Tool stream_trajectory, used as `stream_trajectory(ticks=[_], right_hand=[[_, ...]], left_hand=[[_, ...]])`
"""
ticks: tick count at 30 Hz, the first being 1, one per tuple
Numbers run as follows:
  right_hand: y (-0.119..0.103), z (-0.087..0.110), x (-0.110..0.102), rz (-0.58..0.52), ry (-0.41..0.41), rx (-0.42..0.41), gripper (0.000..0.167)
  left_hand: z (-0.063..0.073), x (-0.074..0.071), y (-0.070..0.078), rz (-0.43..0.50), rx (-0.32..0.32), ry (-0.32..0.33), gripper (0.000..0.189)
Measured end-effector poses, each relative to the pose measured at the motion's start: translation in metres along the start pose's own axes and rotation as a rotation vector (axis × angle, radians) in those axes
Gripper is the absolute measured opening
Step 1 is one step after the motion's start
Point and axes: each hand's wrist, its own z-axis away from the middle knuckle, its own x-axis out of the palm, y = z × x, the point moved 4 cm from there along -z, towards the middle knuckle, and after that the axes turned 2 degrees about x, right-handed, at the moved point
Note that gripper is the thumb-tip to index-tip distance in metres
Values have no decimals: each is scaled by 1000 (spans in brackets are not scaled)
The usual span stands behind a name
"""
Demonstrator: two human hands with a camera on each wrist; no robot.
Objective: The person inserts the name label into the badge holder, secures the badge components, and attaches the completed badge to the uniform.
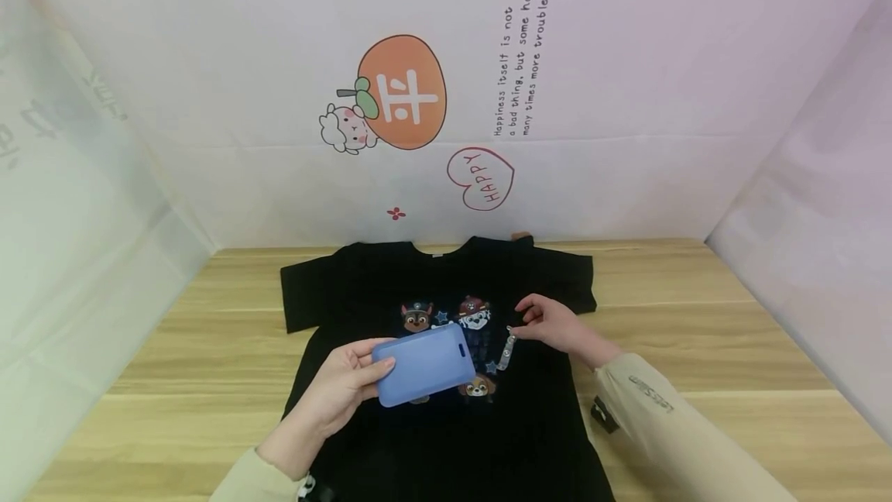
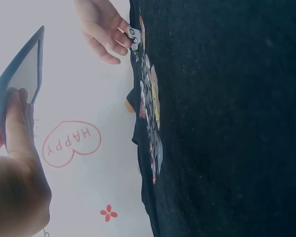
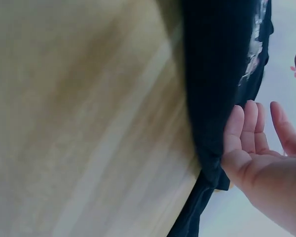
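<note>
My left hand (image 1: 341, 378) holds a blue card holder (image 1: 425, 366) above the shirt, thumb on its face and fingers behind; a small slot shows near its right end. Edge-on, the card holder (image 2: 22, 74) also appears in the left wrist view. My right hand (image 1: 554, 325) is over the shirt's right side, its fingertips right at the upper end of a short, clear strap with snaps (image 1: 507, 351). Seen from the right wrist, the right hand (image 3: 259, 148) has its fingers spread apart, and the strap is hidden. Beneath both hands lies a black T-shirt (image 1: 376, 281) with cartoon dogs printed on it.
The shirt is spread on a wood-grain table (image 1: 174, 378), its neckline toward the back. A white printed cloth (image 1: 592, 192) hangs behind the table, and pale sheets (image 1: 84, 215) flank it. A small orange-brown item (image 1: 521, 236) peeks out behind the shirt's shoulder.
</note>
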Motion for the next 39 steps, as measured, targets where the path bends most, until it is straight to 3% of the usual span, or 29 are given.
stream_trajectory(ticks=[9,17,29,39], right_hand=[[3,-9,1,68,-50,-51,39],[0,-12,8,166,-89,-44,41],[-4,-15,13,252,-93,-63,36],[-3,-17,16,327,-94,-30,29]], left_hand=[[-1,1,0,10,-3,-7,50],[0,3,0,5,-5,-15,49],[-1,5,-1,3,4,-27,49],[0,7,0,2,-8,-23,49]])
